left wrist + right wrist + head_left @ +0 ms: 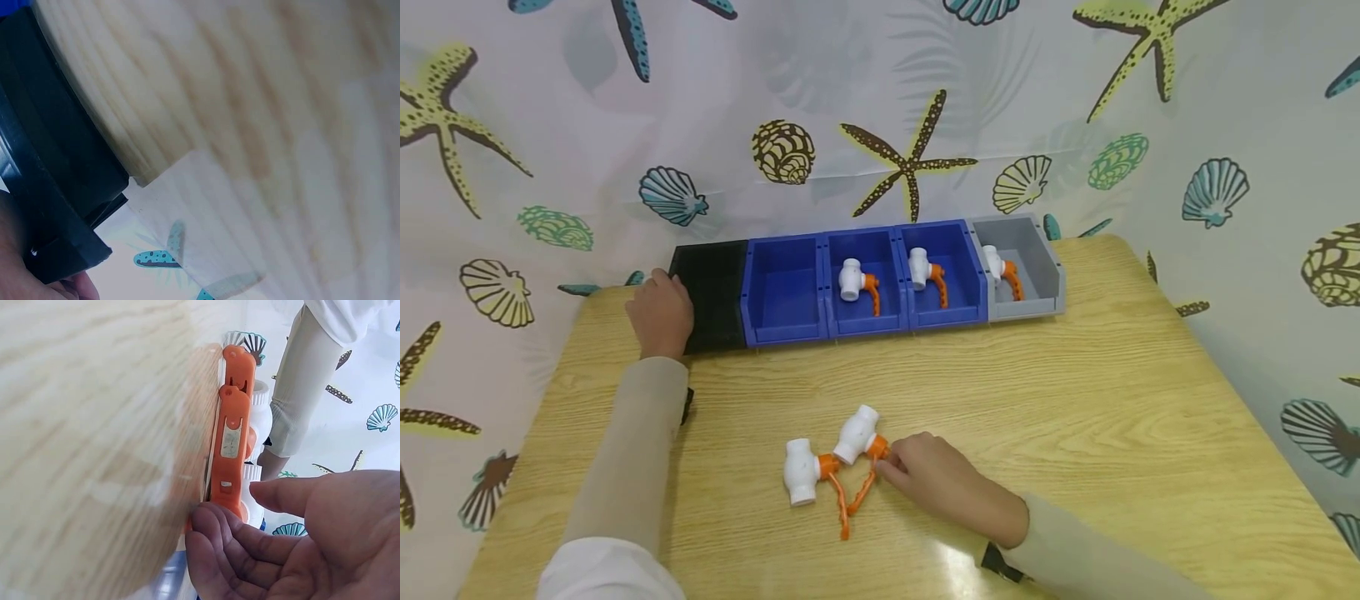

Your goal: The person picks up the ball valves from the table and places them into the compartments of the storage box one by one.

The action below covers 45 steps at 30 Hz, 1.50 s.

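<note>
My left hand (660,313) holds the left rim of the black bin (711,342); in the left wrist view its fingers wrap the bin's edge (69,256). On the table before me lie two white ball valves with orange lever handles. One valve (801,472) is at the left, the other valve (857,435) just right of it, their levers meeting in a V. My right hand (936,479) pinches the right valve near its orange stem. In the right wrist view, curled fingertips (209,528) lie against the orange handle (230,447), thumb on the white body's side.
Right of the black bin stand a blue bin (786,327) with nothing in it, two blue bins each holding a valve (851,279), and a grey bin (1037,304) holding another. Behind the row hangs a seashell-patterned cloth (850,83). Wood-grain tabletop (1112,400) extends to the right.
</note>
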Each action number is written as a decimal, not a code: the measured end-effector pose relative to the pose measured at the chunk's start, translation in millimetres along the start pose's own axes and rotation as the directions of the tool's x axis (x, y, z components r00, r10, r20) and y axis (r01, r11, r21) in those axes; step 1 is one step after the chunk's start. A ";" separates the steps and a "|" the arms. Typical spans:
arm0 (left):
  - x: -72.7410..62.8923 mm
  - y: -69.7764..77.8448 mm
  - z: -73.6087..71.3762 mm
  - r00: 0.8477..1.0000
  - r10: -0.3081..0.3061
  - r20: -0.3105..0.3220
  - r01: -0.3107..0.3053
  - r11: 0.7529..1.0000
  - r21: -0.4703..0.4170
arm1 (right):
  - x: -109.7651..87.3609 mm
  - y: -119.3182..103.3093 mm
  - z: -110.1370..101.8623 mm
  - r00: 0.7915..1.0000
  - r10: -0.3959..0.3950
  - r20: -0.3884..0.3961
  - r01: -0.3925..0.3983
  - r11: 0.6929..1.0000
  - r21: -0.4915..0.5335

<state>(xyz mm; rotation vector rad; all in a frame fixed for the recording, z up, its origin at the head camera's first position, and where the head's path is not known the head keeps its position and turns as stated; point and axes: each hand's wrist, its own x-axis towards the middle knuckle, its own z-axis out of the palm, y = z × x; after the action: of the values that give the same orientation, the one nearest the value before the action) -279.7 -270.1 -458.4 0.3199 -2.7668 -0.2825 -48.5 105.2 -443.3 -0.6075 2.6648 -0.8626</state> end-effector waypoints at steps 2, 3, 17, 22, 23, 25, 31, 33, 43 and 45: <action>0.3 -0.4 0.0 1.000 -0.006 0.013 0.006 1.000 0.002 | 1.6 -0.3 0.0 1.000 0.009 -0.004 -0.009 1.000 0.003; 0.6 -0.6 0.1 1.000 -0.010 0.017 0.010 1.000 0.003 | 2.5 -0.1 0.1 1.000 0.012 -0.005 -0.012 1.000 0.001; 0.5 -0.1 0.5 1.000 -0.010 0.023 0.010 1.000 -0.012 | 12.1 3.2 -4.4 0.996 0.085 -0.003 -0.085 0.996 -0.003; 0.6 1.6 -1.4 1.000 -0.009 0.023 0.009 1.000 -0.010 | 12.8 3.5 -6.7 0.995 0.101 0.018 -0.101 0.994 0.046; 0.6 1.8 -1.6 1.000 -0.008 0.024 0.008 1.000 -0.010 | 12.9 3.5 -6.8 0.994 0.103 0.022 -0.104 0.993 0.051; 0.5 2.1 -2.0 1.000 -0.006 0.023 0.007 1.000 -0.010 | 13.3 4.1 -6.7 0.995 0.102 0.019 -0.103 0.993 0.053; -0.8 1.5 -0.2 1.000 -0.004 -0.009 0.004 1.000 -0.013 | 16.3 8.0 -7.2 0.997 0.066 -0.026 -0.065 0.998 0.027; -0.7 0.8 0.4 1.000 -0.005 -0.013 0.005 1.000 -0.013 | 18.1 9.1 -8.4 0.998 0.061 -0.032 -0.060 0.998 0.030; 2.4 -1.2 1.9 1.000 -0.002 -0.020 0.002 1.000 -0.023 | 28.6 12.5 -14.6 0.995 0.096 -0.010 -0.095 0.993 0.067; 3.1 -1.3 3.4 1.000 0.001 -0.023 -0.002 1.000 -0.022 | 29.7 12.4 -16.2 0.994 0.110 -0.009 -0.110 0.992 0.056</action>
<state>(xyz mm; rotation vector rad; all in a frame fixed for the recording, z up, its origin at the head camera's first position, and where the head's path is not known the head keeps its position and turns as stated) -283.5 -271.6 -460.9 0.3133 -2.7388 -0.3070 -84.3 108.4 -441.9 -0.4390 2.6471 -0.9087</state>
